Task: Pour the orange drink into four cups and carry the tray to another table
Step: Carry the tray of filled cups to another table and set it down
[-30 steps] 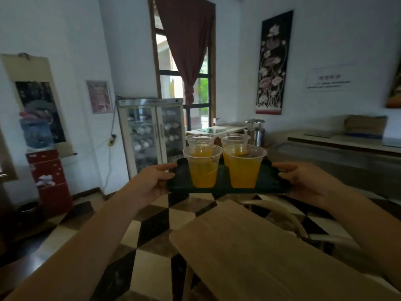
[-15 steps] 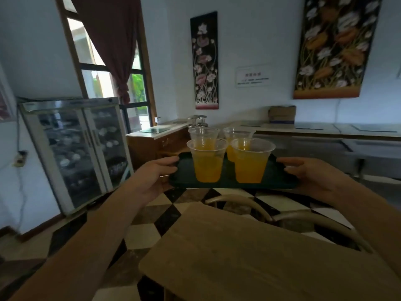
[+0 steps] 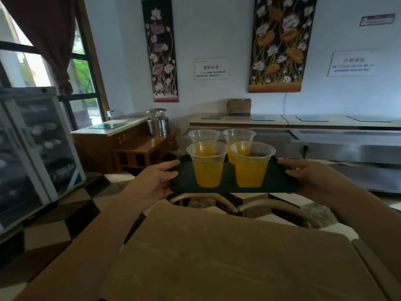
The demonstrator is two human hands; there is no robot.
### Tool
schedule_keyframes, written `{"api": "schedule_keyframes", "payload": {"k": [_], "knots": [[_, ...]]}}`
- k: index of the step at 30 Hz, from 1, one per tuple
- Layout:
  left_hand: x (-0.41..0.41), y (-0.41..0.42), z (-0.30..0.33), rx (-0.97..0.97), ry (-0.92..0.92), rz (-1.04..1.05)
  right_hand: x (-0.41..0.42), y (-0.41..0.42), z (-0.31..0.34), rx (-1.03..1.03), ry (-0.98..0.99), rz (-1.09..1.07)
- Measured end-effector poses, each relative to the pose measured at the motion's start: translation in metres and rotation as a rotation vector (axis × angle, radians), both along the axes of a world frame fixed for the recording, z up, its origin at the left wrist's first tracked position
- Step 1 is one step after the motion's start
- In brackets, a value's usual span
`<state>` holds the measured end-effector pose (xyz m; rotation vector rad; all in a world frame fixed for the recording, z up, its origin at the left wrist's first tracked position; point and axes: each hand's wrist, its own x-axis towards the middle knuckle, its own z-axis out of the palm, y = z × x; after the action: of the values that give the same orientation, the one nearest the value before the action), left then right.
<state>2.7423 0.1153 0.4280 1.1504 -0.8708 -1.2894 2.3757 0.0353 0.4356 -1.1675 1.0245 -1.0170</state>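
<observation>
I hold a dark green tray level in the air at chest height. My left hand grips its left edge and my right hand grips its right edge. Several clear plastic cups stand upright on it, each part full of orange drink: a front left cup, a front right cup, a back left cup and a back right cup. The tray hangs above the far edge of a wooden table.
Two curved wooden chair backs stand just beyond the table, under the tray. A glass-door fridge is at the left. A wooden cabinet with metal canisters and a long steel counter line the far wall. The floor is checkered.
The view has swung to the right: the fridge and window slid left and more of the counter wall shows. The tray stays level in both hands, above the table's far edge.
</observation>
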Motion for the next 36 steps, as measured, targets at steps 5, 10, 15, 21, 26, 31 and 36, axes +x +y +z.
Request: {"api": "schedule_keyframes", "payload": {"k": [5,10,15,21,26,31,36], "knots": [[-0.016,-0.041,0.0,-0.011,0.002,-0.044,-0.019,-0.022,-0.004,0.002,-0.028,-0.027],[-0.038,-0.087,0.005,-0.022,-0.012,-0.066,-0.043,-0.057,0.003,-0.005,-0.059,-0.05],[-0.064,-0.129,0.008,-0.016,0.011,-0.08,-0.067,-0.096,0.013,0.006,-0.07,-0.053],[-0.084,-0.179,-0.008,0.006,0.043,-0.081,-0.089,-0.143,-0.002,-0.018,-0.038,-0.069],[-0.099,-0.205,-0.025,0.045,0.064,-0.11,-0.098,-0.161,-0.017,0.007,-0.022,-0.093],[-0.103,-0.233,-0.034,0.04,0.043,-0.133,-0.105,-0.176,-0.037,0.043,-0.008,-0.15],[-0.091,-0.261,-0.044,0.032,0.046,-0.192,-0.104,-0.191,-0.055,0.064,-0.005,-0.196]]}}
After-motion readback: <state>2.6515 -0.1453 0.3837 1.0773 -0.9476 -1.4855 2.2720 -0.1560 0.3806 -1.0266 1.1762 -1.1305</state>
